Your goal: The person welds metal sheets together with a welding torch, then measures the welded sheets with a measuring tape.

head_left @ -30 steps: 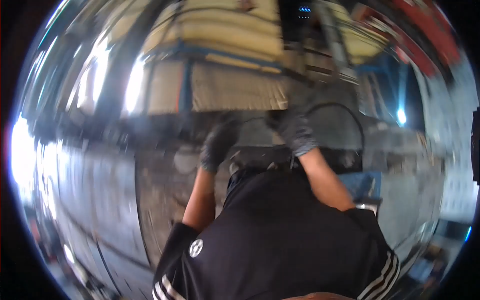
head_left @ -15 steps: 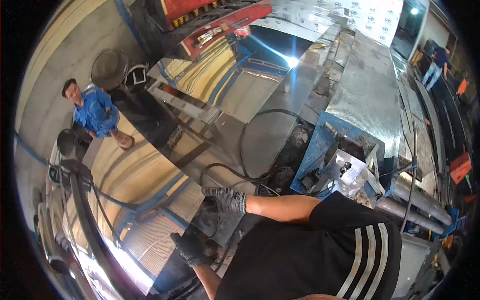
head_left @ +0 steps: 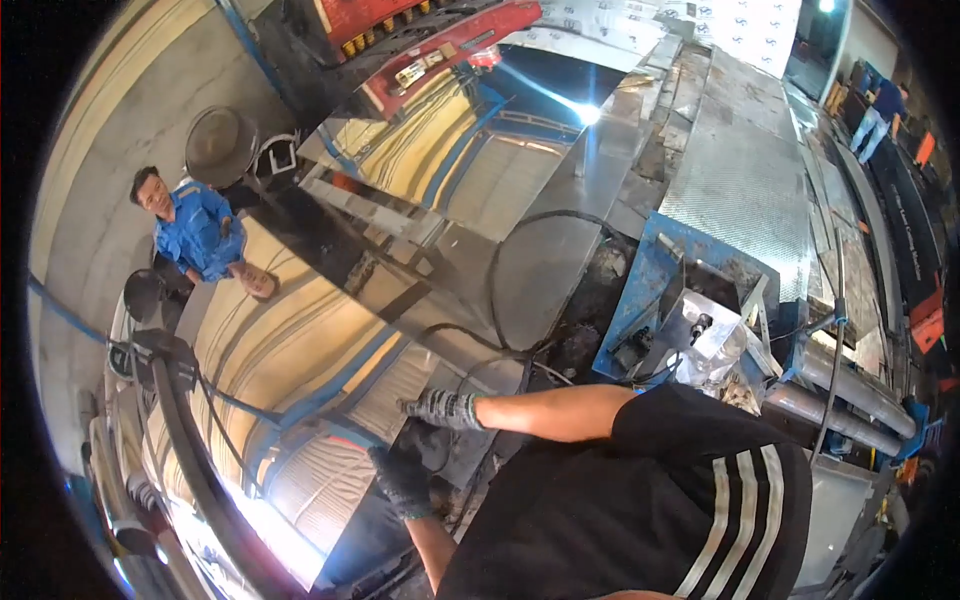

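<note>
A dark-gloved left hand (head_left: 402,482) and grey-gloved right hand (head_left: 443,409) are seemingly steadying a mirror-bright, flat metal sheet (head_left: 290,320) (grip closure I cannot tell).

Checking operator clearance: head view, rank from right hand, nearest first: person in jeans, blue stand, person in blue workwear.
1. Blue stand: frame-right of the right hand.
2. Person in blue workwear: upper left.
3. Person in jeans: far upper right.

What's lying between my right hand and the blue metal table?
In the head view, black cable lies between your right hand and the blue metal table, across a dark, grimy strip.
</note>
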The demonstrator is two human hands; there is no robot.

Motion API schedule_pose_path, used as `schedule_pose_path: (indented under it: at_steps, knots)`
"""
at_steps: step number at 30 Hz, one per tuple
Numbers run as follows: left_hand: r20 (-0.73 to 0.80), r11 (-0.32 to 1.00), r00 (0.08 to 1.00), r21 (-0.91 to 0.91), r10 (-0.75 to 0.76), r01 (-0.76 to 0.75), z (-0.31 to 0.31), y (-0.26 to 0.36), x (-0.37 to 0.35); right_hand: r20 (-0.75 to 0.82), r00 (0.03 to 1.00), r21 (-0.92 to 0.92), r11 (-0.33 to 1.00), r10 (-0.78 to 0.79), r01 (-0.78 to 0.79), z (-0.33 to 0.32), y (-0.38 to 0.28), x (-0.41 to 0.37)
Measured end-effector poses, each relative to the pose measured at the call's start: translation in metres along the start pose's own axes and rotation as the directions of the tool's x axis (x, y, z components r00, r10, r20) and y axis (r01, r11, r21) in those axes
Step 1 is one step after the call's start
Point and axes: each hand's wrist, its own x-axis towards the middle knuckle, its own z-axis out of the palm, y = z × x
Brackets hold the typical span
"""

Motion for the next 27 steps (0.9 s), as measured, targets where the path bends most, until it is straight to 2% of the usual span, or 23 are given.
schedule_pose_path:
  at_steps: [1,2,3,4,5,6,7,8,9,12,14,15,16,17,18,20,21,23,24,26,27]
  knots:
    - [0.048,0.862,0.980,0.469,0.194,-0.193,0.000,-0.003,0.003,0.050,0.995,0.080,0.993,0.086,-0.090,-0.019,0.001,-0.001]
    - [0.182,0.486,0.928,0.809,0.326,-0.330,0.005,-0.001,0.006,0.109,0.980,0.150,0.972,0.165,-0.180,-0.027,-0.001,0.000]
    - [0.164,0.485,0.931,0.816,0.327,-0.314,0.033,0.016,-0.003,0.113,0.982,0.163,0.973,0.149,-0.166,-0.005,0.002,0.002]
    - [0.043,0.962,0.984,0.210,0.171,-0.176,0.079,0.046,-0.023,-0.010,0.951,0.522,0.812,0.311,-0.260,0.027,0.012,0.002]
    - [0.057,0.847,0.998,-0.530,-0.020,0.047,0.106,0.063,-0.037,-0.049,0.867,0.815,0.522,0.496,-0.253,0.065,0.012,0.000]
    - [0.027,0.849,0.999,-0.528,-0.024,0.034,0.110,0.063,-0.040,-0.033,0.876,0.826,0.507,0.481,-0.248,0.060,0.009,-0.004]
    - [-0.001,0.891,1.000,-0.454,-0.014,0.012,0.108,0.060,-0.042,-0.102,0.916,0.518,0.807,0.388,-0.284,0.036,0.016,-0.008]
    - [-0.030,0.929,1.000,-0.371,-0.006,-0.005,0.101,0.057,-0.047,-0.132,0.954,0.120,0.960,0.269,-0.254,0.014,0.019,-0.012]
    - [-0.051,0.958,0.999,-0.287,0.006,-0.020,0.091,0.053,-0.050,-0.127,0.958,0.143,0.961,0.256,-0.238,-0.003,0.018,-0.013]
    - [-0.065,0.975,0.995,-0.203,0.073,-0.085,0.049,0.019,-0.049,-0.177,0.947,0.216,0.949,0.270,-0.231,-0.038,0.022,-0.014]
    - [-0.078,0.982,0.992,-0.152,0.102,-0.113,0.051,0.032,-0.066,-0.096,0.934,0.216,0.923,0.344,-0.318,-0.044,0.025,-0.013]
    - [-0.019,0.767,0.920,0.559,0.393,-0.316,0.087,0.060,-0.084,-0.092,0.938,0.228,0.924,0.333,-0.306,-0.038,0.030,-0.015]
    - [0.219,0.101,0.818,0.943,0.531,-0.318,0.106,0.076,-0.096,-0.143,0.936,0.223,0.932,0.322,-0.287,-0.027,0.035,-0.017]
    - [0.411,-0.414,0.810,0.880,0.418,-0.234,0.094,0.077,-0.093,-0.194,0.931,0.218,0.939,0.310,-0.267,-0.028,0.036,-0.018]
    - [0.393,-0.416,0.817,0.885,0.422,-0.211,0.087,0.071,-0.096,-0.188,0.937,0.231,0.941,0.294,-0.249,-0.030,0.037,-0.021]
    - [0.290,-0.436,0.869,0.895,0.401,-0.098,0.084,0.064,-0.103,0.050,0.907,0.173,0.890,0.419,-0.421,-0.069,0.033,-0.020]
    - [0.265,-0.435,0.872,0.898,0.411,-0.068,0.076,0.055,-0.104,0.055,0.918,0.184,0.899,0.393,-0.396,-0.068,0.034,-0.022]
    - [0.135,-0.307,0.917,0.952,0.375,-0.014,0.066,0.043,-0.105,-0.297,0.870,0.196,0.917,0.392,-0.347,-0.066,0.039,-0.026]
    - [0.112,-0.306,0.915,0.952,0.388,0.014,0.066,0.043,-0.112,-0.296,0.880,0.205,0.924,0.371,-0.321,-0.066,0.043,-0.027]
    - [-0.098,-0.226,0.985,0.965,0.145,0.129,0.090,0.064,-0.125,-0.131,0.869,0.298,0.855,0.477,-0.425,-0.068,0.051,-0.027]
    - [0.254,-0.497,0.929,0.863,0.268,-0.092,0.077,0.053,-0.135,-0.130,0.881,0.302,0.864,0.456,-0.403,-0.063,0.054,-0.025]
